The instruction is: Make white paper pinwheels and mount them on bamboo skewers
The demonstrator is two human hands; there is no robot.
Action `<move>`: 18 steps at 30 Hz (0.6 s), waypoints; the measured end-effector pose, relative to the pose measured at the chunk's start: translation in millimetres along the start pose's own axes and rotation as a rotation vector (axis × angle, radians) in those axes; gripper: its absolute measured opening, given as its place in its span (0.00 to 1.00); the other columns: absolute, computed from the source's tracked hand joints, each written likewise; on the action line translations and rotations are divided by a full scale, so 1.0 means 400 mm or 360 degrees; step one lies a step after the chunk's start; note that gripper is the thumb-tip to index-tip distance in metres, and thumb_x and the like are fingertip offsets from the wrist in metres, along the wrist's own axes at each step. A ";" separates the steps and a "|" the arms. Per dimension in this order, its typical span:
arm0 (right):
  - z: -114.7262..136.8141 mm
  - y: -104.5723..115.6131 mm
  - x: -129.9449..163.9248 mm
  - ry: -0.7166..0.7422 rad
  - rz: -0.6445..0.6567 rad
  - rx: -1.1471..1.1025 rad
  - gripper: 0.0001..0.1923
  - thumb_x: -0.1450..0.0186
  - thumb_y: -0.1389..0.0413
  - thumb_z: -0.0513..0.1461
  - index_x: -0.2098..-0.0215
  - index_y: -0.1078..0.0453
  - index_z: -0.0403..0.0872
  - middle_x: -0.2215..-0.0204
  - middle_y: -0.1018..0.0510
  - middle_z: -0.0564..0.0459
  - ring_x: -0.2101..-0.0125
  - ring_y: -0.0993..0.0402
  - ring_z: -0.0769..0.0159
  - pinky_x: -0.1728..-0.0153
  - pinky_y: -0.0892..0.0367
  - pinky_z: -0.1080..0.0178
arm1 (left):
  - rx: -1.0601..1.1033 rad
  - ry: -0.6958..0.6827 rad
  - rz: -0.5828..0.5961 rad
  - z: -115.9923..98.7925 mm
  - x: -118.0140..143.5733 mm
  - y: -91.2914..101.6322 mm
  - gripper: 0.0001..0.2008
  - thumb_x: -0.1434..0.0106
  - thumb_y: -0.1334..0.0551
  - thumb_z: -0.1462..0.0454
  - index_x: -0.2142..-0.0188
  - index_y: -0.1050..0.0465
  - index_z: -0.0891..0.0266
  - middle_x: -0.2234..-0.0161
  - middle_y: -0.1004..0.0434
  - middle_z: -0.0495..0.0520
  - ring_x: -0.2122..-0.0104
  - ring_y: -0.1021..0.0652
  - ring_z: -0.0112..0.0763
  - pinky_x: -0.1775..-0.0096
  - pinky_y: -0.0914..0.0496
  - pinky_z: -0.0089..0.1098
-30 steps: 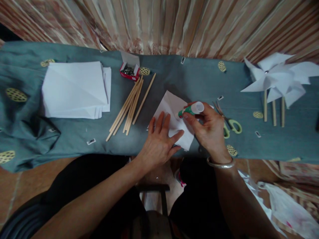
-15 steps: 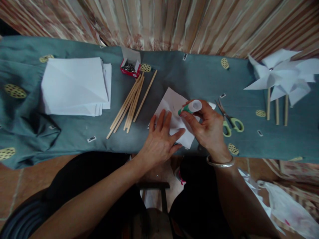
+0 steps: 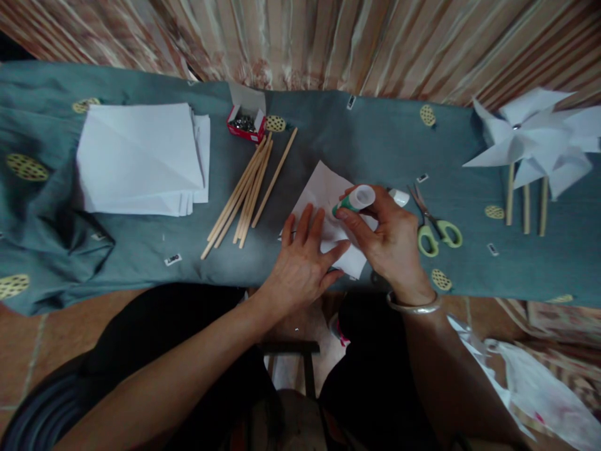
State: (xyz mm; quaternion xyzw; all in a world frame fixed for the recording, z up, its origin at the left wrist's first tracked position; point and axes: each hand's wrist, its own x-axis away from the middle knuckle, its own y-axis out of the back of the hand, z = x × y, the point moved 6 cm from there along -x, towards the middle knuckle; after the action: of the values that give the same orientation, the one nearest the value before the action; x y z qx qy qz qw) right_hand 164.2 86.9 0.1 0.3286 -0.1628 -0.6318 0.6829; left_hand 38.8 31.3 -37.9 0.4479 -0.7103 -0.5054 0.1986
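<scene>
White paper (image 3: 323,188) lies tilted on the grey-blue cloth (image 3: 357,138), its near corner close to the cloth's front edge. The left hand (image 3: 300,263) lies flat on the paper with its fingers spread, pressing it down. The right hand (image 3: 392,241) pinches a glue stick (image 3: 354,200) between thumb and fingers. The green end of the stick points down at the middle of the paper. A small white cap (image 3: 399,197) sits just beside the right hand.

Green scissors (image 3: 434,228) lie near the right hand, on its right side. Wooden sticks (image 3: 246,191) lie in a bunch to the left of the paper, with a strip of bare cloth between them. A little red box (image 3: 245,123) sits at the far end of the sticks. A stack of white sheets (image 3: 141,160) rests well apart on the left. White pinwheels (image 3: 535,141) lie at the far right edge. Bare cloth stretches between the scissors and the pinwheels.
</scene>
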 end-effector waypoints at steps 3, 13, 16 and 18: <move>0.003 -0.002 -0.001 -0.0001 0.0022 0.0009 0.12 0.35 0.43 0.45 0.55 0.29 0.50 0.61 0.21 0.52 0.62 0.22 0.60 0.59 0.28 0.54 | -0.0003 0.0002 0.0005 0.000 0.000 0.000 0.26 0.37 0.37 0.52 0.41 0.34 0.51 0.30 0.56 0.62 0.32 0.52 0.62 0.39 0.51 0.66; 0.006 -0.004 0.003 -0.0015 0.0089 0.0006 0.10 0.35 0.43 0.45 0.55 0.30 0.55 0.62 0.22 0.53 0.63 0.22 0.58 0.61 0.27 0.55 | -0.0014 0.0000 0.0022 0.001 -0.001 -0.003 0.26 0.37 0.37 0.52 0.40 0.34 0.52 0.30 0.55 0.63 0.32 0.52 0.63 0.39 0.52 0.66; 0.010 -0.002 0.005 0.0004 0.0083 0.0004 0.11 0.35 0.43 0.46 0.55 0.30 0.52 0.62 0.21 0.52 0.63 0.23 0.59 0.62 0.27 0.55 | -0.0010 0.0003 0.0019 0.000 0.000 -0.002 0.25 0.37 0.38 0.51 0.41 0.34 0.51 0.30 0.55 0.63 0.32 0.53 0.62 0.39 0.52 0.65; 0.013 0.000 0.006 0.0012 0.0086 0.0007 0.12 0.34 0.43 0.45 0.55 0.30 0.50 0.62 0.21 0.52 0.63 0.23 0.60 0.62 0.27 0.56 | -0.0007 0.0006 0.0018 0.000 0.000 -0.001 0.25 0.36 0.38 0.52 0.41 0.34 0.51 0.30 0.56 0.62 0.32 0.53 0.62 0.39 0.53 0.65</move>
State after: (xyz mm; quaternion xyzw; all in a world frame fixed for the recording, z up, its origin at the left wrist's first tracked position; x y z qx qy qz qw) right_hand 161.2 83.3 3.2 0.3279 -0.1704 -0.6115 0.6996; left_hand 39.1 31.4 -38.4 0.4443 -0.7113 -0.5050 0.2037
